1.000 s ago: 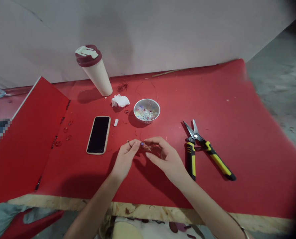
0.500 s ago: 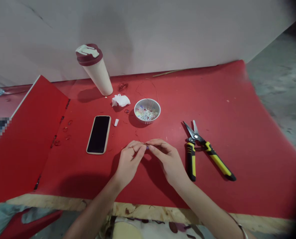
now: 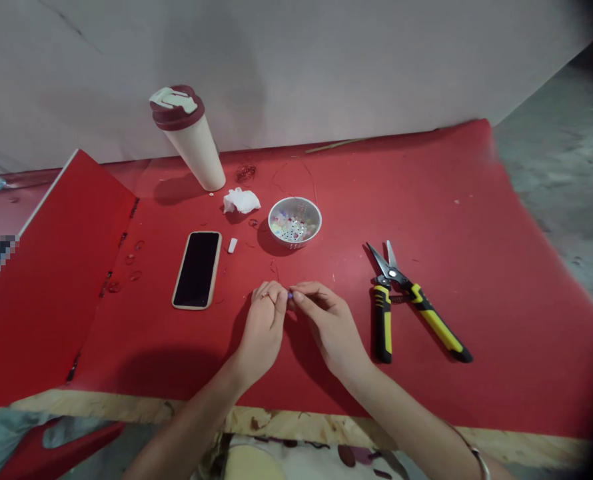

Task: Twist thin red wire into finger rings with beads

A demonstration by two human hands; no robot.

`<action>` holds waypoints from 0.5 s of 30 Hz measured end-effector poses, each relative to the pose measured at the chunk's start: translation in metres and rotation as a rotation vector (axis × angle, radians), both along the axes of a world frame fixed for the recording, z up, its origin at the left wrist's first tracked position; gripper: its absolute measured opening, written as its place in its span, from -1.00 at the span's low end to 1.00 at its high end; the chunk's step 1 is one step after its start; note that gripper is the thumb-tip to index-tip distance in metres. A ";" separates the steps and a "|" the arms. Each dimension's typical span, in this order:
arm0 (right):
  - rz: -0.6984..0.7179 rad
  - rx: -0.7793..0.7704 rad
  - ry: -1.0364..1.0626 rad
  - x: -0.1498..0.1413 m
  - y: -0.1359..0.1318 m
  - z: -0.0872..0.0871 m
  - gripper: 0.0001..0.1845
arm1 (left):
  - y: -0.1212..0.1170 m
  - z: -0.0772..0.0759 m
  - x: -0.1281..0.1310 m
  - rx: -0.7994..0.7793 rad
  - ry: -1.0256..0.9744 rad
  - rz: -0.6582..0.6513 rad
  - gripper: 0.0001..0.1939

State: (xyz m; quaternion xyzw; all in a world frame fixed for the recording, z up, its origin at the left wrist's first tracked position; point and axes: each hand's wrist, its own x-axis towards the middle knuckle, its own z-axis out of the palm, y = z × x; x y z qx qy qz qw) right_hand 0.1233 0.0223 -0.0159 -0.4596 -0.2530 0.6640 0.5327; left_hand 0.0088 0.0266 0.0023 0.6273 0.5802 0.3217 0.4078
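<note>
My left hand (image 3: 266, 327) and my right hand (image 3: 329, 323) meet fingertip to fingertip above the red table, both pinched closed. A small purple-blue bead (image 3: 290, 295) shows between the fingertips, and the right thumb and fingers grip it. A thin red wire (image 3: 275, 268) rises from the left fingers, which are curled in on the wire. Beyond the hands stands a small perforated metal bowl (image 3: 295, 243) with many pale and coloured beads (image 3: 296, 227) inside. Open-bladed shears (image 3: 392, 273) with black and yellow handles lie to the right of my right hand.
Left of the hands lie a phone (image 3: 197, 270) and a small white piece (image 3: 232, 245). Behind are crumpled tissue (image 3: 241, 201), tangled red wire (image 3: 245, 174) and a tall lidded cup (image 3: 196, 150). A hinged red panel (image 3: 51, 280) and small wire rings (image 3: 135, 275) are at far left.
My left hand has curled its fingers more and turned slightly. The bead now shows more clearly between the fingertips. My right hand has shifted slightly left.
</note>
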 end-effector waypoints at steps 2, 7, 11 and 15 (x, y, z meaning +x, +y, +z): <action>-0.002 0.025 -0.056 0.000 -0.001 0.001 -0.93 | 0.000 -0.001 0.000 -0.015 -0.022 -0.001 -0.66; 0.010 0.093 -0.212 0.000 -0.001 0.006 -0.94 | 0.001 -0.001 -0.002 -0.032 -0.068 -0.005 -0.65; 0.005 0.116 -0.268 0.002 -0.001 0.007 -0.95 | 0.001 0.001 -0.003 -0.043 -0.090 -0.015 -0.64; -0.012 0.141 -0.326 0.004 0.000 0.008 -0.96 | 0.002 0.004 -0.004 -0.104 -0.246 -0.003 -0.66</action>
